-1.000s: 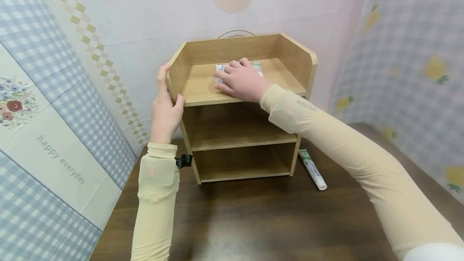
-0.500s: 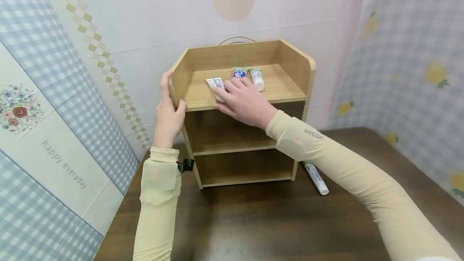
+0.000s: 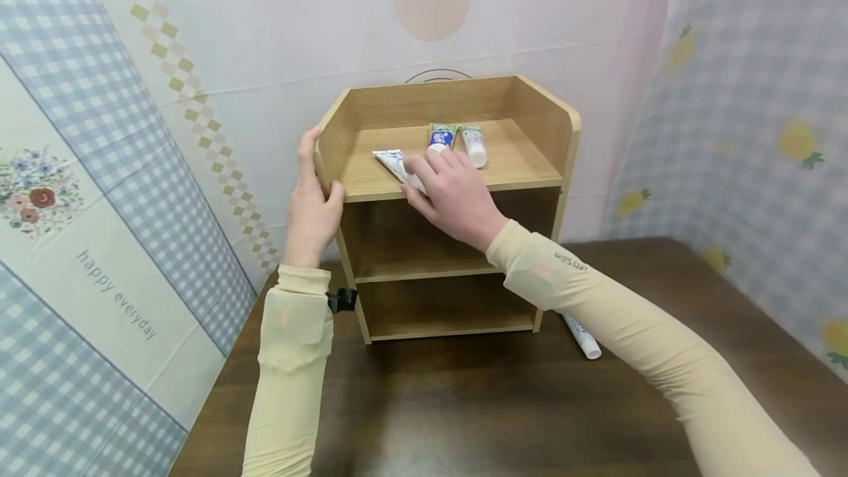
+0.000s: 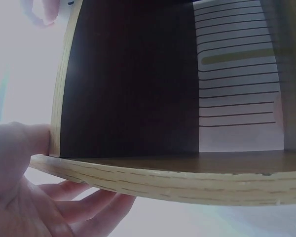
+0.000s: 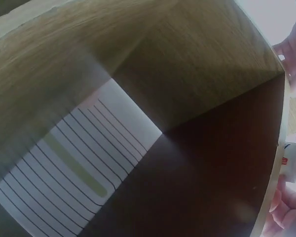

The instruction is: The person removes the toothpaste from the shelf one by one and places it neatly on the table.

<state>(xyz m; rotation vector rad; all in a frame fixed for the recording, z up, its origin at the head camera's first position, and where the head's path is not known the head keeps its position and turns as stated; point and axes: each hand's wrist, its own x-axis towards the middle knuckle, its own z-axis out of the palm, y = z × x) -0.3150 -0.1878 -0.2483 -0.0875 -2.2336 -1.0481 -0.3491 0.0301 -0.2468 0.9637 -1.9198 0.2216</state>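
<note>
Shelf unit (image 3: 539, 112) on the bench (image 3: 464, 418), head view. The left hand (image 3: 311, 212), at the unit's 9 o'clock, grasps its side panel between thumb and fingers. The right hand (image 3: 457, 193) pinches a white tube (image 3: 389, 159), which lies at its 10 o'clock, at the top board's front edge. Near the hand's 12 o'clock, a blue-labelled tube (image 3: 441, 137) and a white-capped tube (image 3: 473, 143) lie side by side; a partly hidden tube (image 3: 584, 339) lies on the bench at the unit's 4 o'clock.

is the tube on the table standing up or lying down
Lying down: in the head view, the tube stretches flat along the table, its white cap toward the camera. The right sleeve hides its far end.
</note>
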